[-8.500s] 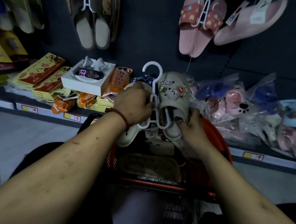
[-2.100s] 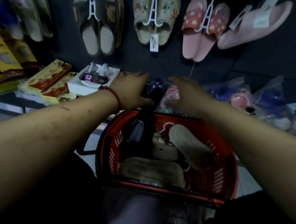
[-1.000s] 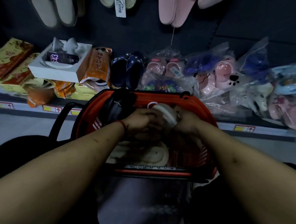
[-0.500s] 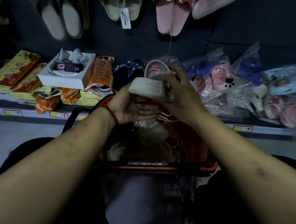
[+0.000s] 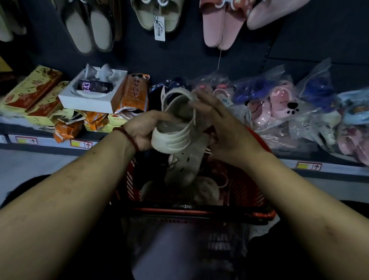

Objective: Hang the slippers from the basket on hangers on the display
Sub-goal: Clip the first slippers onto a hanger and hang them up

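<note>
The left hand (image 5: 143, 130) has its grip closed around the toe end of a cream slipper (image 5: 173, 137), fingers curled under the ribbed sole and thumb on top. The right hand (image 5: 225, 131) takes the same slipper from the other side, its fingertips pinching the raised heel strap (image 5: 178, 94). A red cord (image 5: 129, 136) circles the left wrist.

The slipper is held in the air just above the red basket (image 5: 196, 212), tilted with its opening facing the person. Directly below it a second cream slipper (image 5: 186, 162) with holes in its upper points down into the basket; what holds it cannot be told. More pale soles (image 5: 206, 189) lie at the basket's bottom.

Beyond the basket runs a low shelf (image 5: 48, 141) carrying a white box (image 5: 88, 102) with a lit phone (image 5: 95, 86) on it, orange packets (image 5: 136, 92) beside that, and bagged slippers (image 5: 280, 102) to the right.

On the dark display wall (image 5: 317, 39) above, a brown pair (image 5: 88, 30), a tagged beige pair (image 5: 144, 8) and a pink pair (image 5: 220, 26) hang on white hangers (image 5: 158, 0).
</note>
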